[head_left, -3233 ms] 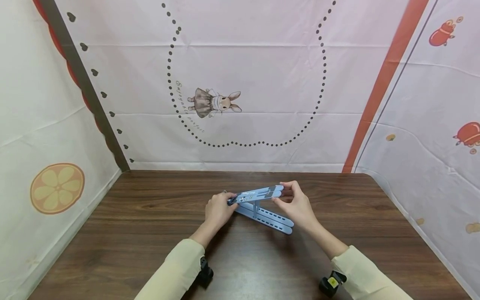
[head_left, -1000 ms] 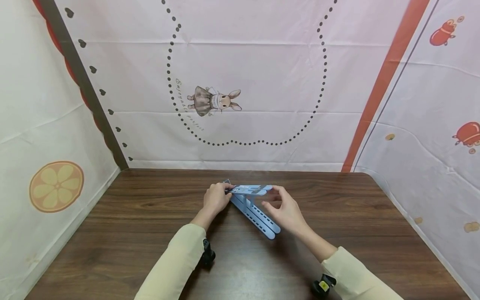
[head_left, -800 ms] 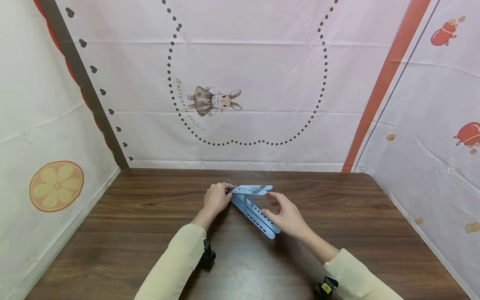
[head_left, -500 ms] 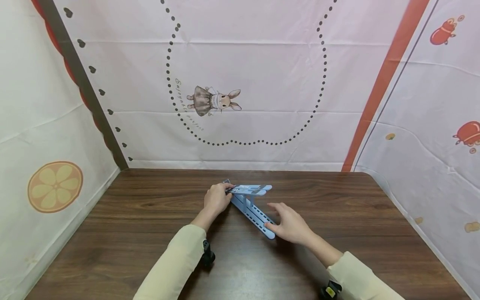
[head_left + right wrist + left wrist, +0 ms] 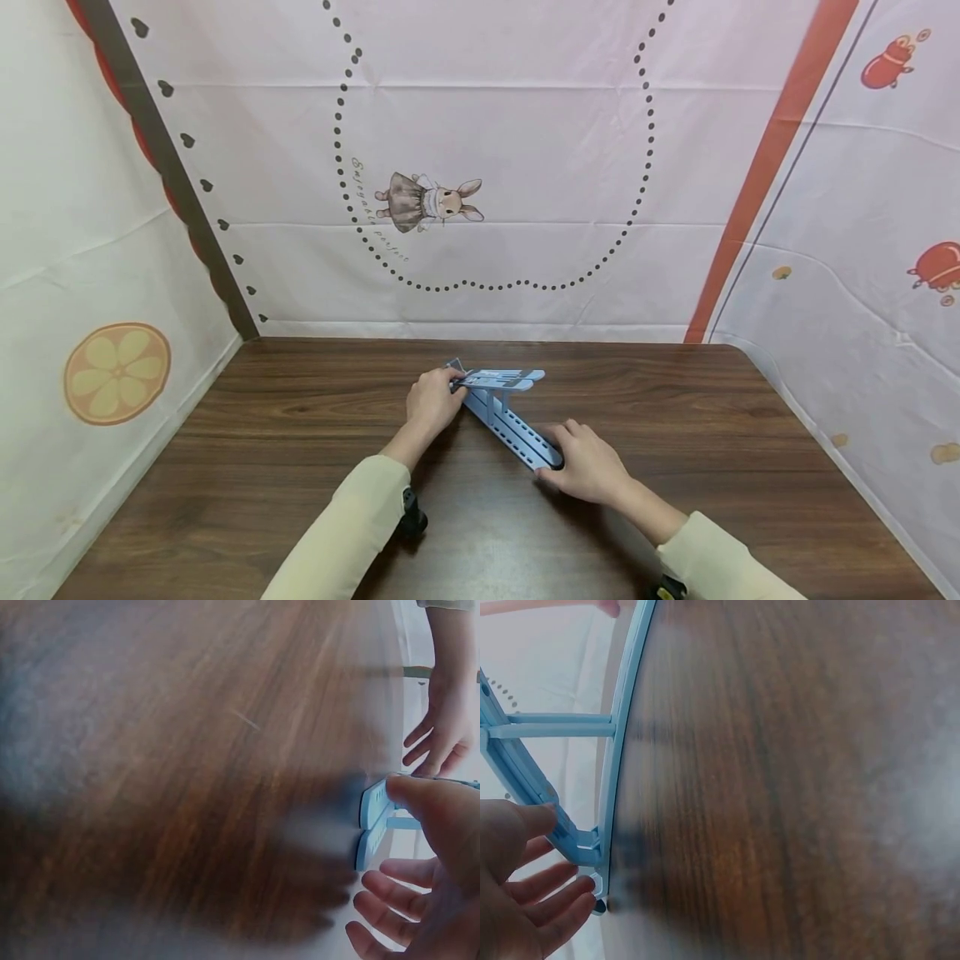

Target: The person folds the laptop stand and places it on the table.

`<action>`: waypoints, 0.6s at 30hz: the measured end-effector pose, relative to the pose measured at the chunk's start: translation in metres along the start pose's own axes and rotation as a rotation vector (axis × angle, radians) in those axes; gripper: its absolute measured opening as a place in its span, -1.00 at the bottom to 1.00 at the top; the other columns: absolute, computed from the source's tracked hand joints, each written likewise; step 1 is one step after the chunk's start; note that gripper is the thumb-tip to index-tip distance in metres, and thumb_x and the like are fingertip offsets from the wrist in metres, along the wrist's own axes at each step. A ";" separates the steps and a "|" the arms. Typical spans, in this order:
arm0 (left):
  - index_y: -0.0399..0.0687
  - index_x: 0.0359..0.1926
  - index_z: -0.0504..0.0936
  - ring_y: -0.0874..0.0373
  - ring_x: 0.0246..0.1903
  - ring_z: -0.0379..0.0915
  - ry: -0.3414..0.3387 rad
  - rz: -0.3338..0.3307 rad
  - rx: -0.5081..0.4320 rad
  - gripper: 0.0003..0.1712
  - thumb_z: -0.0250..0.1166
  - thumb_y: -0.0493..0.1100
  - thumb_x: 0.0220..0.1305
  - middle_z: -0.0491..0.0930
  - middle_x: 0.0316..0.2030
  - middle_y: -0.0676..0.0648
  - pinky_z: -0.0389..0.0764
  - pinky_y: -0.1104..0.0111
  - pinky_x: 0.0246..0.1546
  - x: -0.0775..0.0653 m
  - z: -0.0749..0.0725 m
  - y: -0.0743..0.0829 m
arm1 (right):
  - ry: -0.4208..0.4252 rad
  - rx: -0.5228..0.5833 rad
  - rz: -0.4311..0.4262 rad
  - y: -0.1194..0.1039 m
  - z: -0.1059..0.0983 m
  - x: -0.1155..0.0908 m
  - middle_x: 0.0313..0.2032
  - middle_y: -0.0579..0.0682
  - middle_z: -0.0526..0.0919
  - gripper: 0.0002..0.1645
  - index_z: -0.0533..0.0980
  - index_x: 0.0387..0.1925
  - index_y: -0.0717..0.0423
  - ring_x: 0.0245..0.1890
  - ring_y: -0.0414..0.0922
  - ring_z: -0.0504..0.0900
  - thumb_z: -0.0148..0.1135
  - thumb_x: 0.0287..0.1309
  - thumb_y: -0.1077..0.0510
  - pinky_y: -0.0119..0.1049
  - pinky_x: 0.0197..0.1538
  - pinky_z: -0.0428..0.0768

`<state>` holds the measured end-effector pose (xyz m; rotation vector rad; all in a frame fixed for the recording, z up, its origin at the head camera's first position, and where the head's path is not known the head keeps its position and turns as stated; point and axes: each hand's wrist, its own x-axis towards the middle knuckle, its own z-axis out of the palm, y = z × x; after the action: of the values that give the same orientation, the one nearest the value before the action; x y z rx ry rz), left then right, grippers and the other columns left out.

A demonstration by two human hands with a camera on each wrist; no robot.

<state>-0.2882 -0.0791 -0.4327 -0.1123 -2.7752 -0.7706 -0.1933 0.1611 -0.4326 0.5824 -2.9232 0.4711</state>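
A light blue folding laptop stand [image 5: 510,432] stands on the table, its upper arms raised on short struts above two slotted base bars. At its hinged end my left hand [image 5: 435,400] grips it. The left wrist view shows that thumb on the upper arm of the stand [image 5: 525,769] and the fingers behind the hinge. My right hand [image 5: 588,462] is round the free front end of the base bars, thumb on the near side and fingers on the far side. In the right wrist view the thumb [image 5: 420,793] lies against one bar end.
The brown wooden table [image 5: 300,483] carries the stand near its back middle. A pale printed cloth [image 5: 525,167] hangs behind the table and along both sides. Black wrist cameras [image 5: 411,517] sit below both hands.
My right hand has let go of the raised upper arms and moved down to the base bar ends. Earlier, the stand turned, its front end swinging nearer. The left hand keeps hold of the hinged end.
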 end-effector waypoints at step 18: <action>0.10 -0.14 0.68 -0.05 -0.30 0.61 0.024 -0.044 -0.040 -0.73 0.31 -0.02 0.09 0.68 -0.25 -0.05 0.56 0.13 -0.43 -0.004 0.002 0.002 | 0.037 -0.045 -0.014 -0.005 0.003 -0.002 -0.33 -0.03 0.51 -0.48 0.56 -0.17 0.14 -0.37 -0.17 0.43 0.46 -0.22 -0.01 -0.30 -0.44 0.44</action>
<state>-0.2846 -0.0759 -0.4343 -0.0492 -2.7484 -0.8332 -0.1891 0.1563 -0.4344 0.5810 -2.8845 0.4083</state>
